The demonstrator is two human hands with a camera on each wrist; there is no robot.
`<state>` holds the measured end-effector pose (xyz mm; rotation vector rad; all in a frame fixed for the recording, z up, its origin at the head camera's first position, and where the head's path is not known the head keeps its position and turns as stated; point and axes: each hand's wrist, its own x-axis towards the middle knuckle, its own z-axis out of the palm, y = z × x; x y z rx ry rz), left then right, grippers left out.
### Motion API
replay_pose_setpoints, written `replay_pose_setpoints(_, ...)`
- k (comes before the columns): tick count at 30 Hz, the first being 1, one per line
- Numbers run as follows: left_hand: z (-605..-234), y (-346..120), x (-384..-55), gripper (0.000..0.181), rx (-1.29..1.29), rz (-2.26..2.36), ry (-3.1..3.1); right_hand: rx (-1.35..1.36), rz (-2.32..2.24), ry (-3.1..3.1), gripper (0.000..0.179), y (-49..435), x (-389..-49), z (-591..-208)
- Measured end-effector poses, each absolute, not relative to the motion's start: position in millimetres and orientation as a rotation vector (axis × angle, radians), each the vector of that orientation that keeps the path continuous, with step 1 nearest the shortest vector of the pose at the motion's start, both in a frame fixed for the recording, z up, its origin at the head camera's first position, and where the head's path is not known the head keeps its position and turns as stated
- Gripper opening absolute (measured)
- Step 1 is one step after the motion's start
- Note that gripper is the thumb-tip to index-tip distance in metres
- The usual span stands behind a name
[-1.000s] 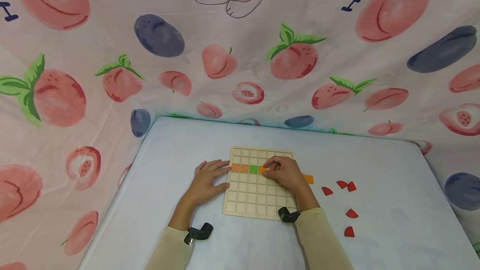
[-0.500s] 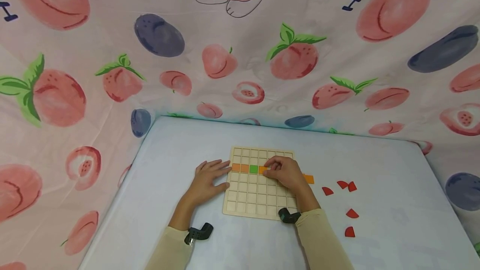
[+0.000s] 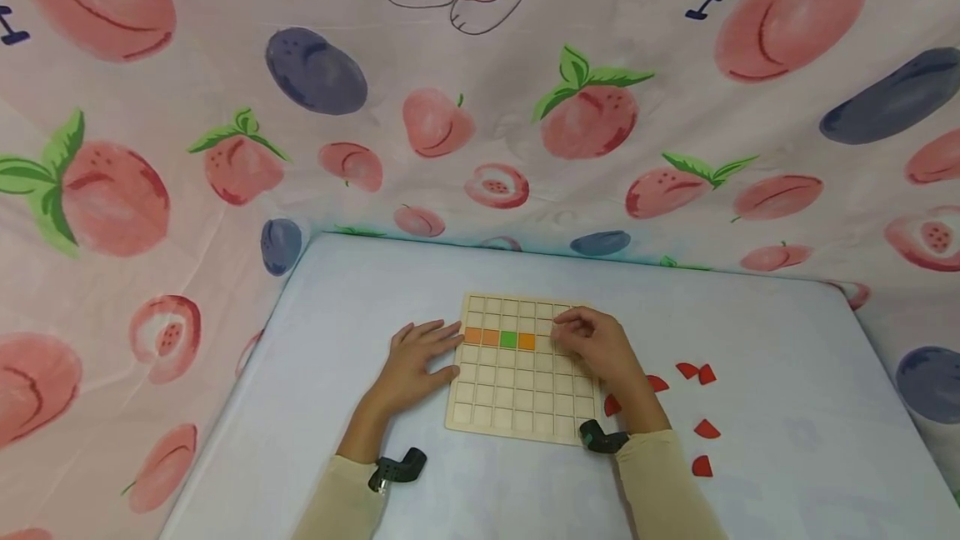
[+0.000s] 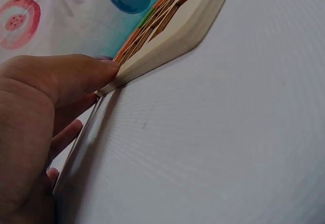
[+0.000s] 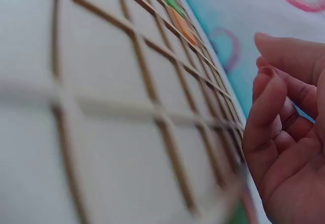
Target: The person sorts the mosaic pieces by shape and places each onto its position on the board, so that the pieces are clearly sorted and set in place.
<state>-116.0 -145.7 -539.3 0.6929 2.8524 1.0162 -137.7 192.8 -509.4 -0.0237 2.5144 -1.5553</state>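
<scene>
The work in hand looks like laying small coloured squares in one row of a wooden grid board (image 3: 485, 396), which lies flat on the white tabletop (image 3: 360, 298). With the board as the dial, the row starts at its 10 o'clock edge and runs inward: two pale orange squares (image 3: 491, 337), then a green square (image 3: 508, 340), then a deeper orange square (image 3: 527, 342), each in its own cell. Judging by how that last one sits, its placement is done; the cell just beyond it, on its 3 o'clock side, is bare.

The left hand (image 3: 416, 362) is at 9 o'clock, fingers extended and loosely spread, fingertips and thumb against the board's edge, apparently to steady it. The right hand (image 3: 596, 346) is at 2 o'clock, over the board, fingers loosely bent; the right wrist view shows a gap between the digits and nothing held. Whether it touches the board I cannot tell.

Out between 3 and 4 o'clock lie six red quarter-circle pieces (image 3: 707, 429), the closest beside the board's edge, partly behind the right forearm.

If the row is to go on, the next move calls for the right hand to fetch another flat piece, pinch it by its edges and lower it squarely into that bare cell. No loose square is visible, though the right arm could be hiding one.
</scene>
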Motion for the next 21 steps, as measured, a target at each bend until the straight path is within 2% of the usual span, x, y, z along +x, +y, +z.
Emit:
replay_pose_setpoints(4, -540, -146, -116, 0.055, 0.689, 1.003, 2.853, 0.045, -1.488, 2.601, 0.028, 218, -136, -501)
replay_pose_setpoints(11, -539, -147, -117, 0.055, 0.685, 0.999, 2.844, 0.06, -1.066, 2.735, 0.032, 259, -138, -493)
replay_pose_setpoints(21, -538, -145, -115, 0.054, 0.696, 1.016, 2.849, 0.039, -0.943, 2.56, 0.031, 279, -136, -492)
